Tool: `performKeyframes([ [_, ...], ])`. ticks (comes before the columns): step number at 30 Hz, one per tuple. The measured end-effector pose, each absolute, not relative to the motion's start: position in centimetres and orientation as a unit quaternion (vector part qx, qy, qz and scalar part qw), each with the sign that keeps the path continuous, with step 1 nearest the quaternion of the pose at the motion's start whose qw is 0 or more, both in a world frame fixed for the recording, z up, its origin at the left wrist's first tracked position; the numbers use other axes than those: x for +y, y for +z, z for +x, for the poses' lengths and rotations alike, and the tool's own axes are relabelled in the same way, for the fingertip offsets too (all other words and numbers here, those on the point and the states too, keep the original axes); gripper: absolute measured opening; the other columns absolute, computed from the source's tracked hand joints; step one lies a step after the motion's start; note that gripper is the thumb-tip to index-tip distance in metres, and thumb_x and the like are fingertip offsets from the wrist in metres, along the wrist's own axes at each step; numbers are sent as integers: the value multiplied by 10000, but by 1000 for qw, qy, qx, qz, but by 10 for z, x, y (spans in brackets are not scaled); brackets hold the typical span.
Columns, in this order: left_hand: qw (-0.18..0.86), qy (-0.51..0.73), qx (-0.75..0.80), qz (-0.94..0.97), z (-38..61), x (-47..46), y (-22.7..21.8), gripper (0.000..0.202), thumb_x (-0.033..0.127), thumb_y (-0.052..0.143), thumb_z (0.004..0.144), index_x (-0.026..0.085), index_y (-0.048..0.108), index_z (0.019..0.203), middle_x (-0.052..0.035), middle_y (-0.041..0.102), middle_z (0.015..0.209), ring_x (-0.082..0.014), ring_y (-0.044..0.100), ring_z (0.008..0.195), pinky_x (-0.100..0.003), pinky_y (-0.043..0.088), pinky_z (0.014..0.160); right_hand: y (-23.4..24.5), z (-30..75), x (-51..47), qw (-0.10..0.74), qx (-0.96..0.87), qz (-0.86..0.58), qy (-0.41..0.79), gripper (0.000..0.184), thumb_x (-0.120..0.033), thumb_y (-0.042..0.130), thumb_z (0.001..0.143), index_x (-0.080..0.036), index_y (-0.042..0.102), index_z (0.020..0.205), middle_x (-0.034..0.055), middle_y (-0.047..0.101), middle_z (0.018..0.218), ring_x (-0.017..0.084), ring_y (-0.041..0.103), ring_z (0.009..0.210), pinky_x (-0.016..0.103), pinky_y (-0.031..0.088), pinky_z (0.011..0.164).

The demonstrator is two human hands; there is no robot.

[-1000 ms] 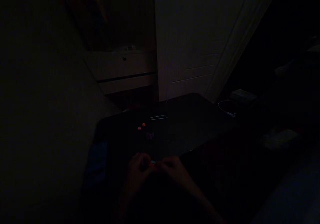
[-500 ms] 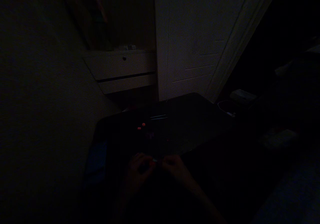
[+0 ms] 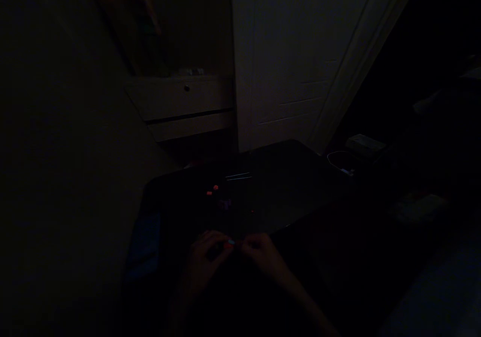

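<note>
- One dark, smooth tabletop with rounded corners (image 3: 289, 176), room very dim; clock directions taken from the two hands.
- Pale drawer unit with a round dark knob (image 3: 188, 101) at 11 o'clock, past the table; pale panelled door (image 3: 289, 66) toward 12 to 1.
- Pale box (image 3: 364, 144) and thin white cable (image 3: 340, 168) at 2 o'clock, both off the table.
- Far table edge near door and drawers; right edge slants from near the right hand out to 2 o'clock. Tabletop stretches widest toward 1 o'clock.
- Two thin pale rods (image 3: 238, 176), side by side, at 12 o'clock.
- Two small orange pieces (image 3: 209, 193) near each other at 11 o'clock; small dark purple cluster (image 3: 225, 204) just short of 12; tiny red speck (image 3: 252, 211) at 1.
- Flat blue item (image 3: 146, 241) at 9 o'clock, along the table's left side.
- Left hand (image 3: 205, 251): fingers curled, narrow pinch holding small red-orange piece (image 3: 228, 245), pale bluish bit (image 3: 231, 241) against it. Piece sits between the hands, near side of the table.
- Right hand (image 3: 261, 251): fingers bent inward, tips near the piece; too dark, cannot tell what it grips.
- Forearms come up from 6 to 7 and 5 o'clock.
</note>
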State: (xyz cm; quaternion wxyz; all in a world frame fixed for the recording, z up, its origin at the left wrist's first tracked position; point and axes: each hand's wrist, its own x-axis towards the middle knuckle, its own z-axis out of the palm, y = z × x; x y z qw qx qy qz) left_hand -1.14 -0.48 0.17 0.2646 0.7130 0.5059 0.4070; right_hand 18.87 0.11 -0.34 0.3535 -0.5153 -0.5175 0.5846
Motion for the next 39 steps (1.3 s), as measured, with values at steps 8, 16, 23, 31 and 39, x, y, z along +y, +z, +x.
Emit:
performKeyframes([
  [8,282,418,500,704,-15,-5,2,104,355,782,874,271,813,927,-30,814,955,-234,766,914,-361,601,854,-9,190,3,354,-532,-489,594,429,-523,654,804,-185,576,550,-34,482,555,122,416,574,259,306,565],
  [16,319,422,522,669,-18,-6,5,124,377,782,861,283,827,928,-26,824,985,-230,781,928,-338,619,861,-10,193,4,333,-543,-493,593,448,-553,656,826,-185,610,575,-33,490,559,123,429,570,258,290,550],
  [23,347,422,549,632,-17,-7,7,163,378,813,808,285,819,941,-3,836,932,-218,779,862,-312,612,816,-2,192,0,353,-520,-512,586,460,-552,654,854,-178,633,589,-32,499,562,119,431,570,251,308,551],
  [31,355,413,555,629,-17,-7,6,186,441,810,812,272,821,888,-13,845,902,-231,790,850,-315,630,804,1,184,-2,345,-523,-510,589,434,-526,651,844,-171,628,596,-25,518,568,123,445,577,249,322,554],
  [39,362,432,533,631,-17,-7,4,178,399,807,832,247,806,926,-30,849,910,-234,804,849,-329,647,790,3,184,-1,374,-521,-508,575,465,-557,643,839,-186,591,564,-20,503,560,130,437,578,254,316,559],
])
